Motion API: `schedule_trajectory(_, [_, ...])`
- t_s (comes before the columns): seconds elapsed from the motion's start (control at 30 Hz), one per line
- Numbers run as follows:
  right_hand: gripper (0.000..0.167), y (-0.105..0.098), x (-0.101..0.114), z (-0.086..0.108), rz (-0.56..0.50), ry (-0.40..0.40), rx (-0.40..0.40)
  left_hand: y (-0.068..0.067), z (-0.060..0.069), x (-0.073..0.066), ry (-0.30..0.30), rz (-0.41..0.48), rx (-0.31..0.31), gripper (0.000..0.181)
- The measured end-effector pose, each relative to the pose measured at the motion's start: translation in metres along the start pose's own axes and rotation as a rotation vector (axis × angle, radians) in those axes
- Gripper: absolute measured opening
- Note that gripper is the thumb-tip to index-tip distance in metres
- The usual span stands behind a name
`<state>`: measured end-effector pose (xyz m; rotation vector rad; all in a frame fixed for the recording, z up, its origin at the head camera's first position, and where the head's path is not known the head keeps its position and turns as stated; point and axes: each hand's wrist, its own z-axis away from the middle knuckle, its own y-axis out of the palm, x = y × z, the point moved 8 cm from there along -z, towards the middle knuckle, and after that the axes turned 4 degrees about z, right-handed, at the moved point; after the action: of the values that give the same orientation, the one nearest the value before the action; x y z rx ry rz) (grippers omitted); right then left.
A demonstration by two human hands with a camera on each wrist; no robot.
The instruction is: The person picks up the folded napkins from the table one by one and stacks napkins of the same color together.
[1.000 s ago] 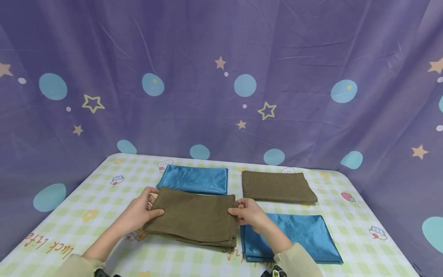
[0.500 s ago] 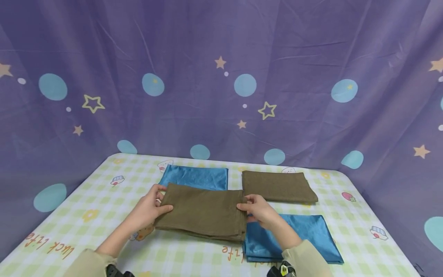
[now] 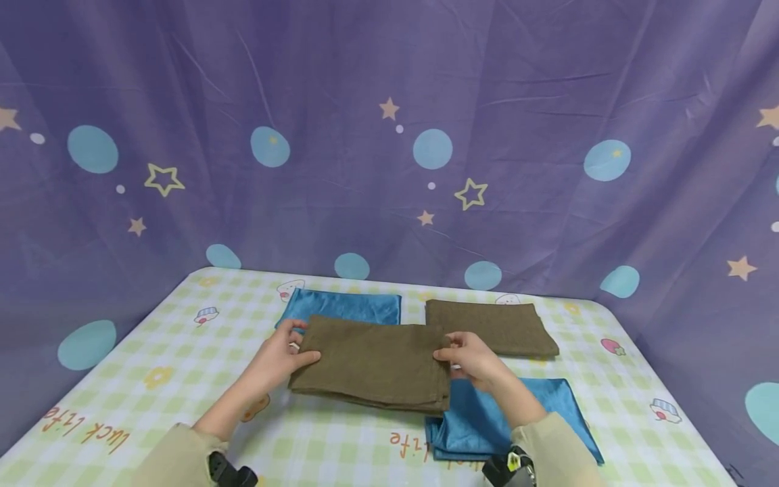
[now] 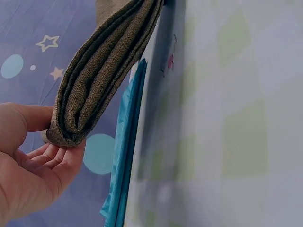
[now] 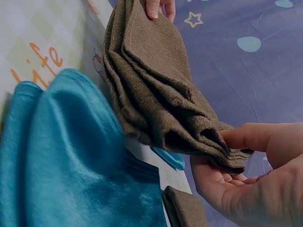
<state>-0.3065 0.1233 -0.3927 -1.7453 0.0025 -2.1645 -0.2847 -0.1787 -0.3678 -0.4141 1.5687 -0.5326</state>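
Observation:
A folded brown cloth (image 3: 371,362) is held up off the table between my two hands, its layers stacked. My left hand (image 3: 276,355) pinches its left edge, thumb on top and fingers beneath; the left wrist view shows the rounded fold (image 4: 71,127) in that grip. At the opposite edge, my right hand (image 3: 475,362) pinches the layers, whose loose ends (image 5: 189,127) show in the right wrist view. Below my right forearm lies a folded blue cloth (image 3: 550,402), shiny, its left side rumpled. The held cloth partly hides another folded blue cloth (image 3: 356,306) behind it.
A second folded brown cloth (image 3: 487,325) lies at the back right of the table. The table wears a green-and-white checked cover (image 3: 152,399). A purple curtain (image 3: 365,203) with stars and dots hangs behind and at both sides.
Both hands have carried the brown cloth to the right and farther from me, over part of the back blue cloth. The front blue cloth's left side has become rumpled.

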Motion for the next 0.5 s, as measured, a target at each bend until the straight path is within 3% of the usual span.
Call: schedule_trajectory(0.5, [0.071,-0.023,0.002,-0.007,0.013,0.023,0.026,0.006,-0.014,-0.012,-0.069,0.021,-0.026,0.062])
